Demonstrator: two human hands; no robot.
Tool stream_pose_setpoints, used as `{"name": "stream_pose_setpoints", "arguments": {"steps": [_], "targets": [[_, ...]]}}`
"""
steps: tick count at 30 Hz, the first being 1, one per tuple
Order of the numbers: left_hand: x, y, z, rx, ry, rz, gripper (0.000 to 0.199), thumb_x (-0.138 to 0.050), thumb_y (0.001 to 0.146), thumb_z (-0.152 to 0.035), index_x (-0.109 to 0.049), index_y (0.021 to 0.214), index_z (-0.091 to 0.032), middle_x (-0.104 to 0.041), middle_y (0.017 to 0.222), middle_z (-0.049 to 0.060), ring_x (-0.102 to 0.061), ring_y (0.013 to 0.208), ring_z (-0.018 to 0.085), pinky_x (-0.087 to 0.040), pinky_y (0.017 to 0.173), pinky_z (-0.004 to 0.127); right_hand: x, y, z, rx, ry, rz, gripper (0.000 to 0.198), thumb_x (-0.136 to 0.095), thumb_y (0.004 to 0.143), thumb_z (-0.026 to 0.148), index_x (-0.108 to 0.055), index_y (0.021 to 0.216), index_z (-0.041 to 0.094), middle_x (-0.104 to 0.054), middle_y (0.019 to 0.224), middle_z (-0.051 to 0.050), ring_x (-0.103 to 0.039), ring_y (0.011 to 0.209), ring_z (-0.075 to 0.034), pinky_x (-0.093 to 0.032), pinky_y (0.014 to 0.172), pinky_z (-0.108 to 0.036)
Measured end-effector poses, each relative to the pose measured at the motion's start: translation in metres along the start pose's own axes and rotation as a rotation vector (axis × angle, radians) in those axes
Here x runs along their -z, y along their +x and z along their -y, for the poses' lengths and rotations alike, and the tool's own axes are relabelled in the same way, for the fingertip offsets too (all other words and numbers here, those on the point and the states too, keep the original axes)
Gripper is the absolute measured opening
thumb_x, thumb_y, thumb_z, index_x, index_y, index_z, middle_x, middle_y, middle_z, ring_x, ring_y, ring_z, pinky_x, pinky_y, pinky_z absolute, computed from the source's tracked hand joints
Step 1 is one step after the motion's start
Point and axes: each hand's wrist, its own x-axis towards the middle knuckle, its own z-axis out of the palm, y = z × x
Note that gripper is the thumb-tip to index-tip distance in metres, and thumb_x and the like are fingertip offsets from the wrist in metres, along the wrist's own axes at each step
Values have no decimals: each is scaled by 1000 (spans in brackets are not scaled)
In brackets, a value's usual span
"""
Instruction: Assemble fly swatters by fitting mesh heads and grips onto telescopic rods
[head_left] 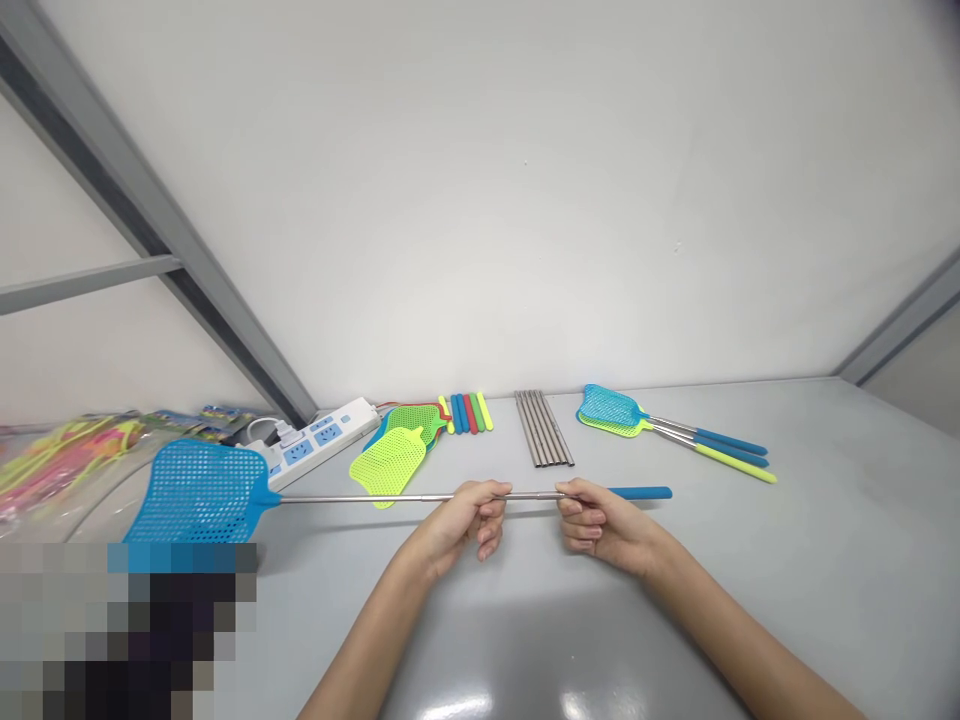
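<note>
A blue fly swatter with a thin metal telescopic rod is stretched out level above the table, its mesh head to the left and its blue handle to the right. My left hand pinches the rod near its middle between thumb and fingers. Closer to the handle, my right hand grips the same rod. Between the two hands a short length of bare metal shows. Part of the swatter head's lower edge is hidden by a blurred patch.
Behind lie loose mesh heads, coloured handles and several metal rods. Complete swatters rest at the right. A power strip and plastic-bagged items are at the left. A white wall rises behind the table.
</note>
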Motion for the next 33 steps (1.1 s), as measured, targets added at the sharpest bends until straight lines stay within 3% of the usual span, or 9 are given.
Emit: {"name": "stream_pose_setpoints", "arguments": {"steps": [7, 19, 26, 33], "targets": [[-5, 1, 4, -12, 19, -35, 40, -39, 73, -40, -23, 43, -20, -28, 28, -7, -33, 27, 7, -21, 37, 22, 3, 3, -10, 53, -23, 27, 30, -40, 78, 29, -37, 51, 15, -19, 37, 8, -18, 38, -6, -16, 45, -23], [-20, 5, 9, -230, 261, -156, 47, -34, 74, -52, -29, 41, -18, -31, 30, -6, -32, 28, 6, -27, 38, 21, -7, 3, -14, 68, -59, 42, 39, -38, 79, 39, -38, 48, 15, -24, 38, 7, -21, 39, -6, -18, 46, -23], [-28, 5, 15, -370, 418, -186, 32, -45, 71, -46, -39, 57, -18, -39, 43, -6, -36, 39, 7, -27, 40, 19, -13, 3, -23, 24, -51, 59, 39, -37, 78, 44, -41, 52, 15, -27, 40, 6, -21, 39, -6, -18, 46, -22], [-33, 3, 14, -443, 510, -190, 29, -44, 74, -39, -41, 57, -16, -42, 52, -5, -38, 50, 7, -29, 48, 19, -17, 2, -26, -2, -15, 95, 38, -36, 79, 43, -41, 53, 15, -27, 41, 6, -21, 40, -6, -18, 45, -21]]}}
